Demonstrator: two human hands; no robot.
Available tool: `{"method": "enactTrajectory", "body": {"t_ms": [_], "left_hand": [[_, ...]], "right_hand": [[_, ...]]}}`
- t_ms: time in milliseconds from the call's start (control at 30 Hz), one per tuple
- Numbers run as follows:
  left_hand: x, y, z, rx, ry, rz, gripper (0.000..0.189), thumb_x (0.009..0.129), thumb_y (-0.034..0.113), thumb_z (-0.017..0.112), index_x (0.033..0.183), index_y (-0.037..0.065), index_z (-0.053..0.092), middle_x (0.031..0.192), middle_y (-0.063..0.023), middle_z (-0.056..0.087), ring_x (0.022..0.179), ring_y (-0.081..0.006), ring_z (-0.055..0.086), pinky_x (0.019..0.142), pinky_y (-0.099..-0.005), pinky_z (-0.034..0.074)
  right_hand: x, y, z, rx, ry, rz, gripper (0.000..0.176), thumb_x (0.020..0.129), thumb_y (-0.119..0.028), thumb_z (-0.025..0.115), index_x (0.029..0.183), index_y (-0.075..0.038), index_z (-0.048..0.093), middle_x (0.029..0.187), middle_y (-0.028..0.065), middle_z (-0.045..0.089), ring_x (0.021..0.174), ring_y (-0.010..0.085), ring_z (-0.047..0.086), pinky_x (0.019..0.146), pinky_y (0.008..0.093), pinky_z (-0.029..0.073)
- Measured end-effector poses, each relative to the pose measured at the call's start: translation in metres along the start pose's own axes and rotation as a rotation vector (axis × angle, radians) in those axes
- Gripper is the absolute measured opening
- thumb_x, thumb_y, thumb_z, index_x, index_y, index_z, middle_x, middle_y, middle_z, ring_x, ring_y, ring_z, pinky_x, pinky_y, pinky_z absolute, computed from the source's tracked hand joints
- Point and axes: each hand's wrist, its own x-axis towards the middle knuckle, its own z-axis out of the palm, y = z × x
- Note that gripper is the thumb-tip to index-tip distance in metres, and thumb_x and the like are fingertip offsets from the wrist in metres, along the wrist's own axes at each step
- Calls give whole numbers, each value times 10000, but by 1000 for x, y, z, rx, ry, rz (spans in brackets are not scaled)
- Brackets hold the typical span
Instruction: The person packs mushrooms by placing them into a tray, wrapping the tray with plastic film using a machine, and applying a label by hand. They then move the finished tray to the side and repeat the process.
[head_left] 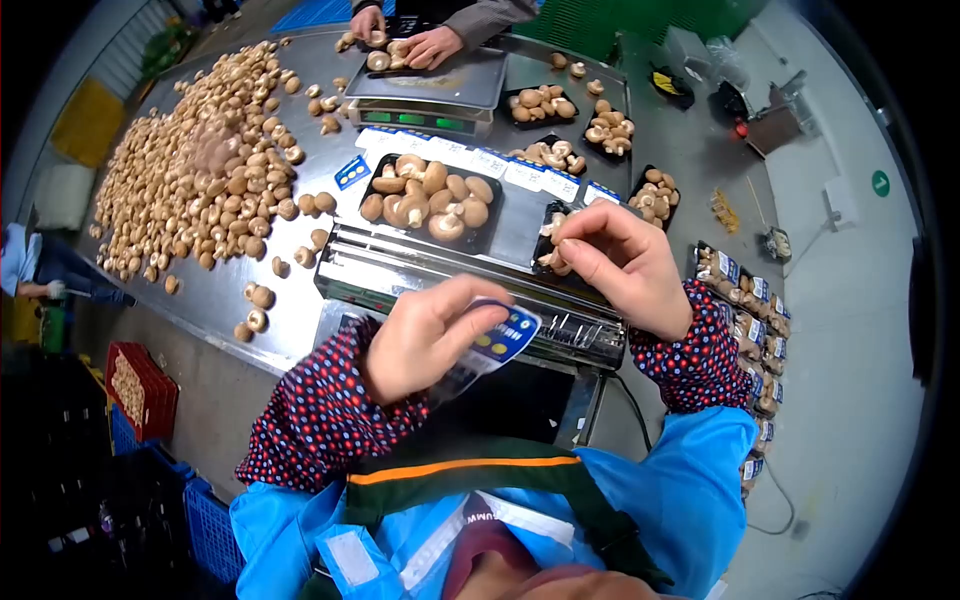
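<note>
My left hand [420,335] pinches a blue label [512,335] with pale round pictures, and what looks like clear film hangs below it. To the right, my right hand [630,265] is raised with thumb and index finger curled toward each other; whatever may be between the tips is too small to make out. Behind those fingertips is a partly hidden black tray of mushrooms [546,262]. A large black tray [482,240] full of brown mushrooms [435,195] rests beyond the metal wrapping machine [400,268], in front of both hands.
Loose mushrooms are heaped [200,165] on the left of the steel table [300,335]. A co-worker's hands [432,47] handle mushrooms over a scale [440,85]. Label cards [525,173] line the middle. Filled trays [607,130] stand right; wrapped packs [750,325] are stacked beyond my right sleeve.
</note>
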Motion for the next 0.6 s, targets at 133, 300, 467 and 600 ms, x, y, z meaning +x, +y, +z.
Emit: {"method": "enactTrajectory", "body": {"t_ms": [133,300,467,600], "left_hand": [[-3,13,-4,259,52,92,145,860,119,608,932,-6,592,731,-83,644,656,-94,609,594,-224,480],[8,17,-1,393,148,151,195,833,208,643,793,20,612,597,-141,578,525,-246,603,464,-302,447],[10,-33,20,122,-104,-72,317,892,302,561,910,-3,646,719,-123,649,655,-140,624,633,-276,496],[3,-23,3,-440,-83,-393,313,895,183,558,1134,-18,528,947,-92,645,828,-145,627,760,-270,495]], "right_hand": [[0,-2,10,-216,-105,-57,234,836,-118,621,1033,5,588,888,60,594,815,109,582,712,241,472],[-8,6,27,-302,-198,-241,223,764,-80,667,956,24,621,839,134,597,731,249,604,638,301,474],[-3,-6,-25,-561,185,-329,110,808,-78,633,874,10,629,798,89,622,716,178,616,641,265,489],[28,49,-182,-212,480,146,349,751,-101,701,1049,-7,547,924,69,598,810,128,598,684,243,508]]}}
